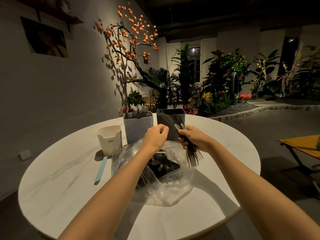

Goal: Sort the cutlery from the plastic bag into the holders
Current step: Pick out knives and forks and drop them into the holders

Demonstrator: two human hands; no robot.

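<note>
A clear plastic bag (174,184) full of dark cutlery lies open on the round white table (69,187). My right hand (195,138) grips a bundle of dark forks (194,157), tines pointing down toward me, handles up near the black holder (174,122). My left hand (156,135) hovers above the bag with curled fingers, in front of the grey holder (137,126), which has forks standing in it. Whether it pinches anything is unclear. A small white holder (110,139) stands at the left.
A light blue utensil (101,168) lies on the table left of the bag, near the white holder. A wooden folding table (301,146) stands at the right. Plants and a tree with orange fruit fill the background beyond the table.
</note>
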